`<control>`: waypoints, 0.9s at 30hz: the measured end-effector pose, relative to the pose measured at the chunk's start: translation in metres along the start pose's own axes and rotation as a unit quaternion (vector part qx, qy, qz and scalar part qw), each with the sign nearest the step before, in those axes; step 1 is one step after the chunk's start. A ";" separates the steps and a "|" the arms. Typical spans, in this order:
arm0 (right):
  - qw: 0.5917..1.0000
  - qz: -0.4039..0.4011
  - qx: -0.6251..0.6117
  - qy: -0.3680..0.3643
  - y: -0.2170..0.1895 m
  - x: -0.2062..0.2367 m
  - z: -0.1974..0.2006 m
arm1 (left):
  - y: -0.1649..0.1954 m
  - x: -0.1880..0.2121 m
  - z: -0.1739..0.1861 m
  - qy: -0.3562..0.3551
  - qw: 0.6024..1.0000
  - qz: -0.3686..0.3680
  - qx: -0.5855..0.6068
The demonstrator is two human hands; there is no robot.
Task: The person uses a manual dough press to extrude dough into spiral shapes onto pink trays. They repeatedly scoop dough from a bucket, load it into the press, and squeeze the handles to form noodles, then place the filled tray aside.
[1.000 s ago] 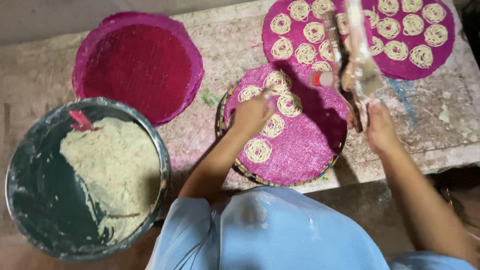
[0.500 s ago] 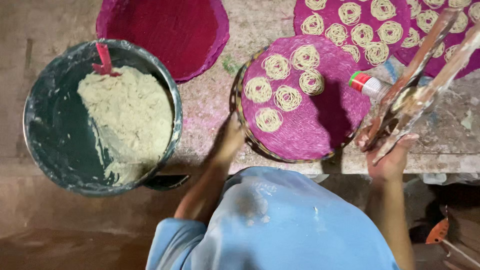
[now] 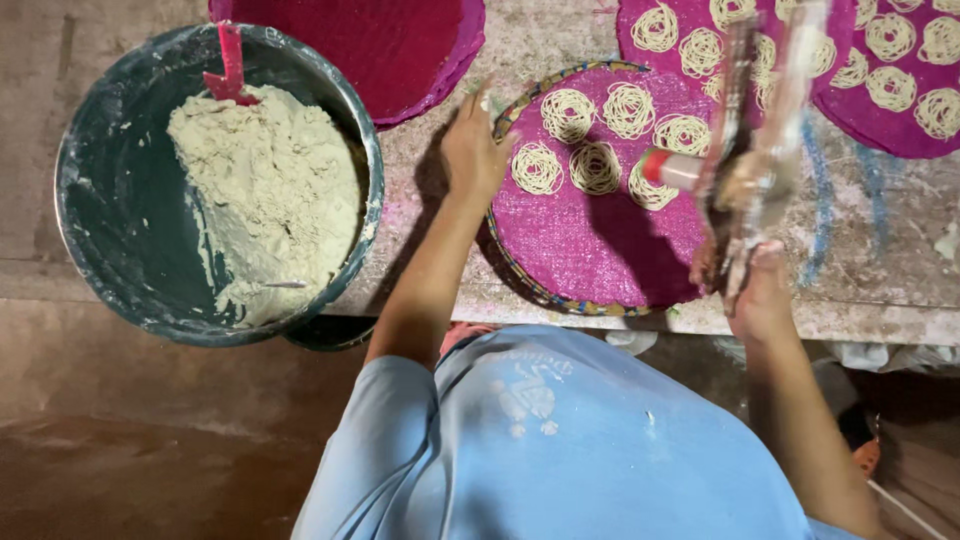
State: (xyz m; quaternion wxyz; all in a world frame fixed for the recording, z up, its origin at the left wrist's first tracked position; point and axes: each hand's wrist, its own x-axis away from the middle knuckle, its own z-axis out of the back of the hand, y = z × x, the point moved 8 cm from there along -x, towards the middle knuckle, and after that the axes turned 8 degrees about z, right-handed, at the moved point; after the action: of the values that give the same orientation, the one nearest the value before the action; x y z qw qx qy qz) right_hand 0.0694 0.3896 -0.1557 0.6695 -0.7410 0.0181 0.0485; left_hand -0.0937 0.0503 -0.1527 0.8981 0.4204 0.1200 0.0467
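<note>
the left hand (image 3: 475,150) rests with spread fingers on the rim of the round pink mat (image 3: 600,230), which lies on the desk (image 3: 880,280) and carries six noodle coils (image 3: 568,112). the right hand (image 3: 758,290) is closed around a blurred press (image 3: 750,150) held over the mat's right edge. a bucket (image 3: 100,190) of dough (image 3: 265,190) stands to the left.

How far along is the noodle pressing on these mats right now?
Done: the far right mat is covered in noodle coils. In hand: the middle mat carries about six coils along its far side; the left hand touches its rim, the right hand holds the press over it. Left: its bare near half, the bare mat, dough in the bucket.
</note>
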 end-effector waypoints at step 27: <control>0.786 -0.176 0.526 -0.273 -0.016 -0.085 -0.098 | -0.004 0.005 -0.031 -0.147 0.413 0.122 0.890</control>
State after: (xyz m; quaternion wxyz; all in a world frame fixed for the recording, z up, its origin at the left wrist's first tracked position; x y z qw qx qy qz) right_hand -0.0088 0.2906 -0.1220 0.9297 -0.2197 -0.2733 0.1129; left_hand -0.0972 0.0717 -0.1763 0.0085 0.9949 -0.0923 -0.0395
